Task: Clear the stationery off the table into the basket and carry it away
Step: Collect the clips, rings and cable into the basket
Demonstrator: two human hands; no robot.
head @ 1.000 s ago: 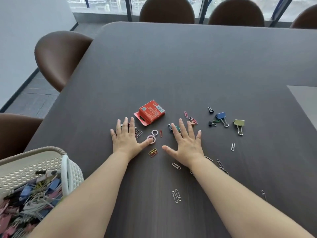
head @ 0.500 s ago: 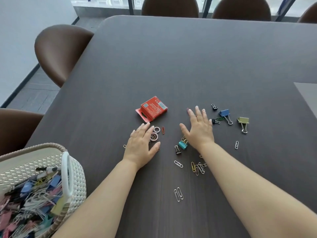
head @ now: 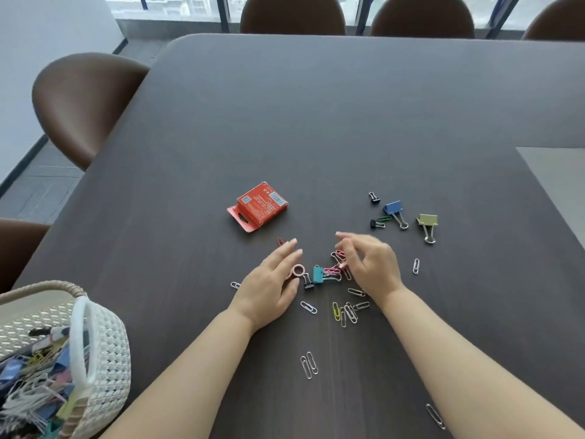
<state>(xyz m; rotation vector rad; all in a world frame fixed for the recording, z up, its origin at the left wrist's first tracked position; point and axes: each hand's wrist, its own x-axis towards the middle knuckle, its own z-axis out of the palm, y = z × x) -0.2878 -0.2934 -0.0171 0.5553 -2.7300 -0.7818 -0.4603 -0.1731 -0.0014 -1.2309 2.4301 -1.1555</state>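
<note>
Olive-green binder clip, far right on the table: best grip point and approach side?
Likely pinch the olive-green binder clip by its silver wire handles, coming from the near side with the right hand: the handles point toward the person, while the wedge body lies on the far side.

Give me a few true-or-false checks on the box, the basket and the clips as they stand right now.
1. The red box is in the basket. False: it lies on the table, beyond the left hand.
2. The basket already holds clips. True.
3. The left hand grips the teal binder clip. False: its fingers are straight, and the clip lies between it and the right hand.
4. The blue binder clip lies on the table, touched by neither hand. True.
5. Two silver paper clips lie side by side between the forearms. True.
</note>
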